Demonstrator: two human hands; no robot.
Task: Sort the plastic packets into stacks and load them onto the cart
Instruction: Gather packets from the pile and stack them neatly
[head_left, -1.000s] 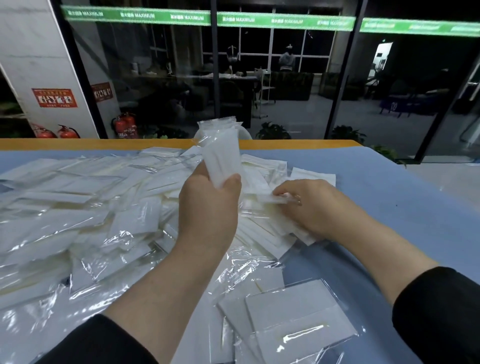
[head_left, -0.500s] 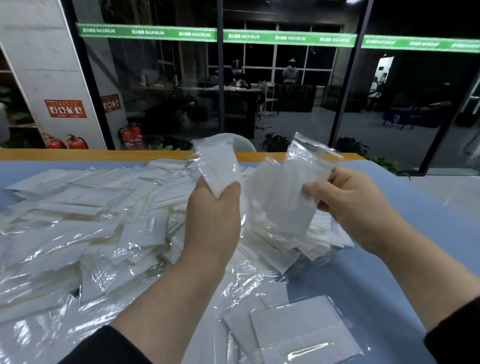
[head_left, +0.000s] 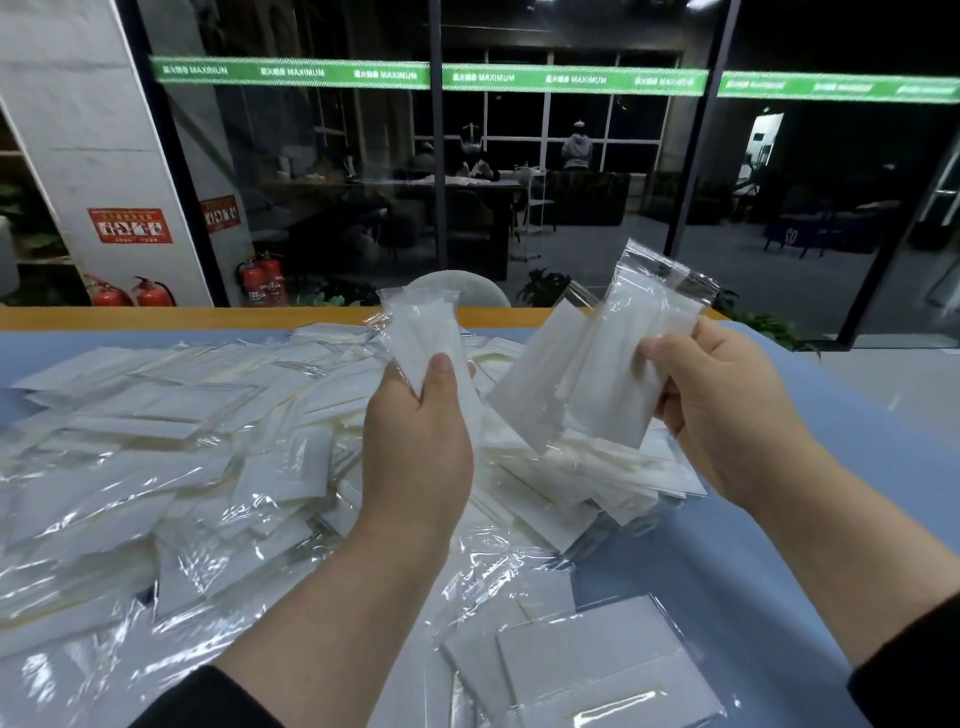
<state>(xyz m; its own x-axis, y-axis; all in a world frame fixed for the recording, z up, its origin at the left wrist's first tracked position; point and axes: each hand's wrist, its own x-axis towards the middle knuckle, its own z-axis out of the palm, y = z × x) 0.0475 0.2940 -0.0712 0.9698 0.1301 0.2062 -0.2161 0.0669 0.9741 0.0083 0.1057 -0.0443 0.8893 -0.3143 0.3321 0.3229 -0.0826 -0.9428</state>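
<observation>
Head camera looked down over a blue table (head_left: 810, 519) with a wooden far edge. Far left stood red fire extinguishers (head_left: 132, 293) against a white pillar (head_left: 67, 130), behind the glass wall. Across the left and middle of the table lay a wide heap of packets (head_left: 156, 457), clear plastic sleeves with white inserts, overlapping in no order and reaching the near edge.

Above the middle of that heap the left hand (head_left: 415, 441) was raised, its thumb pressed across the front of a small upright bundle of packets (head_left: 423, 338) and the fingers curled round behind; the bundle stood clear of the heap. Just beside it, to the right, the right hand (head_left: 727, 410) pinched a few loose packets (head_left: 597, 374) between thumb and curled fingers, fanned out, tilted, with their clear tops upward. The two held lots were near each other but apart.

Near the bottom edge, right of centre, larger flat packets (head_left: 587, 670) lay on the table. Dark sleeves (head_left: 208, 701) covered both forearms at the frame's lower corners.
</observation>
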